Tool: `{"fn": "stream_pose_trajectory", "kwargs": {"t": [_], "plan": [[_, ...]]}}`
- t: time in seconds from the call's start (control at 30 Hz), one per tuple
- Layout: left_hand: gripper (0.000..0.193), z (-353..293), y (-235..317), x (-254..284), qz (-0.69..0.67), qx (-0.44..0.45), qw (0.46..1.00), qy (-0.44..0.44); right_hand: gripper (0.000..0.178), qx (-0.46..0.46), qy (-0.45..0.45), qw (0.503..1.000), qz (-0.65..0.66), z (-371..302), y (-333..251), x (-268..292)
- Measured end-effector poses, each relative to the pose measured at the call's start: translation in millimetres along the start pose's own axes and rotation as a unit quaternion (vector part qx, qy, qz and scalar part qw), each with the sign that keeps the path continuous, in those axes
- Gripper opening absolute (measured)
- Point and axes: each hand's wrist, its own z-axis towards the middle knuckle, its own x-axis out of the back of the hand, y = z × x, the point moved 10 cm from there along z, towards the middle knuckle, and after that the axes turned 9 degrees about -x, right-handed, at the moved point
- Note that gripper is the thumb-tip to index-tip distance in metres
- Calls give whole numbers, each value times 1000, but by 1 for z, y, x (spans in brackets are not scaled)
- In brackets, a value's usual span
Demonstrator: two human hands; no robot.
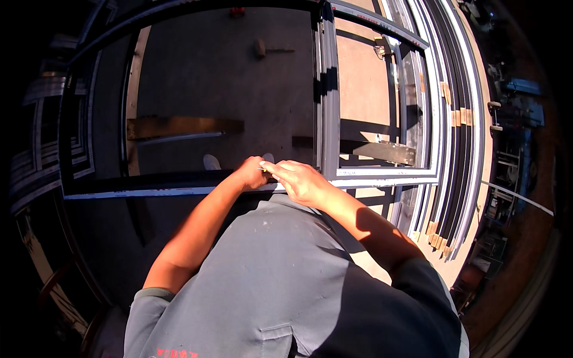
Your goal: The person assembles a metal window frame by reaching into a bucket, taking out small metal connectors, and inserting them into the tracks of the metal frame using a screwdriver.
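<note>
A large window frame with dark and white bars lies in front of me, divided by a grey upright bar. My left hand is closed at the near bar, in front of my waist. Against it, from the right, comes my right hand, its fingers pressed together and meeting the left fingertips. Between the two hands shows a tiny yellowish and shiny piece, too small to name. Both hands are over the frame's near edge, and the fingers hide most of what they hold.
Through the frame's large opening, a mallet lies on the floor, with a small red object farther off. Wooden beams cross beneath. Several long profiles are stacked at the right. More frames stand in shadow at the left.
</note>
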Motion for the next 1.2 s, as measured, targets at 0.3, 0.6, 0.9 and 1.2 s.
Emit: {"fn": "stream_pose_trajectory", "kwargs": {"t": [0.3, 0.6, 0.9, 1.2], "plan": [[20, -12, 25, 9, -205, -18, 978, -19, 43, -77, -65, 987, -123, 7, -2, 12], [12, -14, 19, 2, -205, -20, 978, -14, 43, -67, -127, 944, -298, 21, -19, 24], [28, -9, 14, 0, -74, -27, 996, -38, 34, -65, -143, 985, -66, 25, -15, 9], [18, 0, 2, -13, -140, -68, 987, -42, 36, 38, -138, 973, -184, 14, -16, 12]]}}
